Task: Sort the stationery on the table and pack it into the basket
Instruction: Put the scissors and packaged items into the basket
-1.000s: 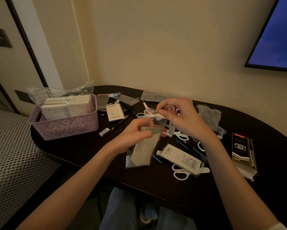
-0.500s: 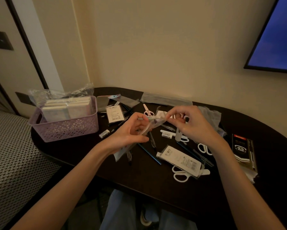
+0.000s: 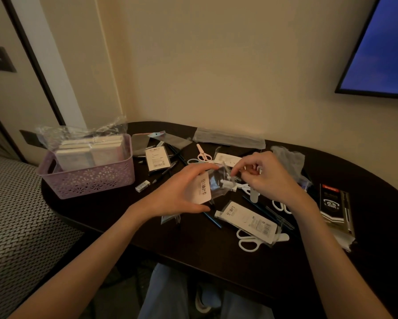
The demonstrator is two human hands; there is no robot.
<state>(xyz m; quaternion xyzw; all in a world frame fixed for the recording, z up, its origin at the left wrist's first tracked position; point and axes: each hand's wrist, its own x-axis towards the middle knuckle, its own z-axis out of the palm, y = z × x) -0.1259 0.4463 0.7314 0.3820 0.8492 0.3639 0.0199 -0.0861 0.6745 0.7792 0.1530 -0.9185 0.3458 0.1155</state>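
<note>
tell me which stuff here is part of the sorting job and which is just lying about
Part of the job:
left hand and right hand, both holding a clear packet
purple basket
pink scissors
packaged white scissors
pen box
eraser

Lying about:
wall screen
patterned seat

Clear packet [image 3: 213, 184] between left hand [image 3: 179, 194] and right hand [image 3: 266, 178], above table [image 3: 193, 245].

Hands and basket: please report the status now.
Left hand holds clear packet, right hand pinches its top. Purple basket holds wrapped pads only. Scissors, pens, packets lie loose on table.
</note>
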